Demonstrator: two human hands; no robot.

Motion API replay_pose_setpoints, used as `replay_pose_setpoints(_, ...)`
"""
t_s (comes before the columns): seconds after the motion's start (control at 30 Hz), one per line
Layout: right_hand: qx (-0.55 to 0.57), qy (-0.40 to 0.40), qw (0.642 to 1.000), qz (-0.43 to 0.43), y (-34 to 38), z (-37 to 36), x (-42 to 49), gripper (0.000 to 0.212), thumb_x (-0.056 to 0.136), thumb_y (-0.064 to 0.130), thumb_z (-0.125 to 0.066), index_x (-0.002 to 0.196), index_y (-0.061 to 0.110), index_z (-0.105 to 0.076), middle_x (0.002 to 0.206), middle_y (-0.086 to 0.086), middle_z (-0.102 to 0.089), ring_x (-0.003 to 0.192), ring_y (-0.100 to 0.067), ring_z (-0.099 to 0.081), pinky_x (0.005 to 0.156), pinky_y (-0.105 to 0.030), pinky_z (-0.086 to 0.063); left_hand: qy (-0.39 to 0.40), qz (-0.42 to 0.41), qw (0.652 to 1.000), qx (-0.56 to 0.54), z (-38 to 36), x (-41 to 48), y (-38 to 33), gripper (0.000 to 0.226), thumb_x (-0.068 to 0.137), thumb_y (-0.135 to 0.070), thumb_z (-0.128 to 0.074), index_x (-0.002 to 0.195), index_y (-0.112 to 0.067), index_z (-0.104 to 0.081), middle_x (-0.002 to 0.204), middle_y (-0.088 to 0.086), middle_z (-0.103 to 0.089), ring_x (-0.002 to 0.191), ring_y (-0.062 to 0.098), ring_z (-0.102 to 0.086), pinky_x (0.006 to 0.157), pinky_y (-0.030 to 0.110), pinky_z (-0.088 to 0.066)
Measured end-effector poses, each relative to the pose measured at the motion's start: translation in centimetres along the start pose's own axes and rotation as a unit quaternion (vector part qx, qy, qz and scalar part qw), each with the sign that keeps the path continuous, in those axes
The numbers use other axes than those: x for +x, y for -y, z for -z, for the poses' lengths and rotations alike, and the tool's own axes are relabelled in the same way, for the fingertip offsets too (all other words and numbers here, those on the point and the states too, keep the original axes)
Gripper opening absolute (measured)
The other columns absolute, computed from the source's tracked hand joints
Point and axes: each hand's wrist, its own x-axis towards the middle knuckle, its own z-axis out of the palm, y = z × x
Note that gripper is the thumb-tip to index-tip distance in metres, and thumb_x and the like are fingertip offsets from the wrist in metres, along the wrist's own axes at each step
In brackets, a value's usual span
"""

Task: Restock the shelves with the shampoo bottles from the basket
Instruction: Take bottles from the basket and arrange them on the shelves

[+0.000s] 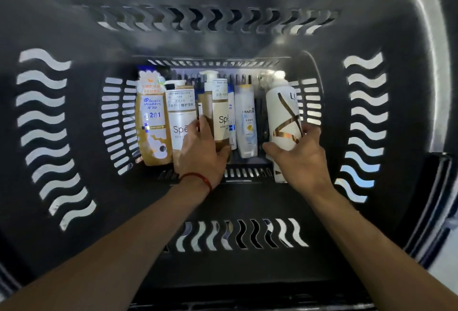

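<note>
I look straight down into a deep dark plastic basket (pixel 62 117) with several shampoo bottles lying on its floor. My left hand (pixel 200 154) grips the lower end of an amber Spes pump bottle (pixel 218 112), thumb on one side and fingers on the other. My right hand (pixel 301 159) holds the base of a white Lux bottle with gold ribbon print (pixel 283 115). Beside them lie a golden Head & Shoulders bottle (pixel 151 120), a second Spes bottle with a white label (pixel 179 117) and a white Pantene bottle (pixel 246 122). No shelf is in view.
The basket's high slotted walls close in on all sides, so both forearms reach down through its open top. A thin blue-and-white bottle (pixel 231 122) is wedged between the amber Spes and the Pantene. Pale floor shows at the far right.
</note>
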Motion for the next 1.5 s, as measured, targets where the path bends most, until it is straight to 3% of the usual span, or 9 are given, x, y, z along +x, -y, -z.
replay_pose_setpoints(0.23, 0.032, 0.003, 0.999, -0.026, -1.1, -0.4, 0.3, 0.082, 0.084, 0.030, -0.084, 0.146, 0.015, -0.033, 0.092, 0.014, -0.051, 0.075, 0.001, -0.052, 0.056, -0.016, -0.040, 0.019, 0.065, 0.989, -0.135, -0.6, 2.7, -1.1, 0.070, 0.085, -0.030, -0.080, 0.140, -0.011, -0.040, 0.134, 0.009, -0.058, 0.124, 0.028, -0.057, 0.097, 0.037, -0.048)
replay_pose_setpoints(0.37, 0.040, -0.002, 0.999, -0.033, -0.9, -0.6, 0.6, 0.083, 0.082, 0.032, -0.086, 0.145, 0.015, -0.035, 0.109, 0.001, -0.059, 0.087, -0.014, -0.060, 0.059, -0.019, -0.044, 0.013, 0.055, 0.993, -0.106, -1.6, 3.1, -1.5, 0.079, 0.079, -0.031, -0.086, 0.137, -0.010, -0.036, 0.134, 0.009, -0.051, 0.124, 0.027, -0.053, 0.100, 0.038, -0.046)
replay_pose_setpoints(0.6, 0.047, -0.021, 0.998, -0.033, -0.8, -0.6, 1.2, 0.080, 0.082, 0.033, -0.086, 0.141, 0.015, -0.036, 0.108, 0.003, -0.058, 0.096, -0.019, -0.061, 0.072, -0.030, -0.049, -0.034, 0.062, 0.995, -0.065, -4.0, 3.9, -2.4, 0.090, 0.077, -0.037, -0.087, 0.142, -0.007, -0.032, 0.139, 0.014, -0.042, 0.123, 0.028, -0.048, 0.105, 0.038, -0.045)
replay_pose_setpoints(0.8, 0.047, -0.019, 0.998, -0.027, -1.0, -1.0, 1.6, 0.078, 0.083, 0.032, -0.085, 0.141, 0.017, -0.036, 0.114, 0.002, -0.059, 0.094, -0.014, -0.058, 0.060, -0.019, -0.042, -0.054, 0.069, 0.995, -0.053, -3.9, 4.1, -2.6, 0.083, 0.075, -0.032, -0.088, 0.136, -0.004, -0.038, 0.134, 0.015, -0.047, 0.119, 0.029, -0.053, 0.100, 0.040, -0.051)
replay_pose_setpoints(1.0, 0.024, -0.022, 0.999, -0.006, -1.2, -1.1, 1.3, 0.078, 0.084, 0.035, -0.084, 0.142, 0.018, -0.036, 0.107, 0.006, -0.056, 0.086, -0.009, -0.058, 0.059, -0.017, -0.042, -0.009, 0.096, 0.986, -0.137, -4.0, 3.5, -3.1, 0.076, 0.076, -0.023, -0.087, 0.132, -0.008, -0.039, 0.135, 0.014, -0.036, 0.118, 0.024, -0.039, 0.099, 0.030, -0.039)
replay_pose_setpoints(1.13, 0.008, -0.021, 1.000, 0.009, -0.9, -0.6, 0.8, 0.068, 0.084, 0.036, -0.083, 0.135, 0.018, -0.041, 0.105, 0.007, -0.058, 0.088, -0.007, -0.059, 0.059, -0.014, -0.043, 0.030, 0.080, 0.977, -0.193, -2.8, 3.2, -2.8, 0.080, 0.069, -0.026, -0.090, 0.133, -0.016, -0.043, 0.131, 0.010, -0.044, 0.121, 0.028, -0.048, 0.107, 0.046, -0.048)
replay_pose_setpoints(1.3, -0.015, -0.024, 0.999, 0.028, 0.5, 0.4, -1.9, 0.057, 0.084, 0.037, -0.084, 0.120, 0.023, -0.042, 0.093, 0.015, -0.055, 0.080, 0.001, -0.058, 0.049, -0.007, -0.041, 0.085, 0.040, 0.954, -0.285, 0.7, 0.1, -3.1, 0.069, 0.078, -0.017, -0.085, 0.134, -0.020, -0.044, 0.113, -0.006, -0.058, 0.100, 0.011, -0.061, 0.083, 0.026, -0.055)
replay_pose_setpoints(1.4, -0.002, -0.032, 0.999, 0.033, 1.6, 1.5, -5.2, 0.059, 0.084, 0.035, -0.084, 0.118, 0.026, -0.036, 0.097, 0.013, -0.056, 0.080, 0.001, -0.058, 0.053, -0.010, -0.045, 0.092, 0.037, 0.940, -0.328, 3.3, -2.6, -3.2, 0.055, 0.081, -0.014, -0.082, 0.123, -0.025, -0.048, 0.112, -0.006, -0.064, 0.103, 0.012, -0.065, 0.084, 0.028, -0.057)
replay_pose_setpoints(1.5, 0.025, -0.040, 0.998, 0.029, 2.9, 3.1, -9.6, 0.058, 0.086, 0.034, -0.082, 0.119, 0.026, -0.035, 0.097, 0.012, -0.057, 0.078, -0.001, -0.059, 0.048, -0.009, -0.046, 0.109, 0.047, 0.934, -0.337, 6.6, -5.8, -3.3, 0.056, 0.084, -0.015, -0.080, 0.129, -0.021, -0.049, 0.112, -0.008, -0.065, 0.101, 0.004, -0.064, 0.087, 0.029, -0.058)
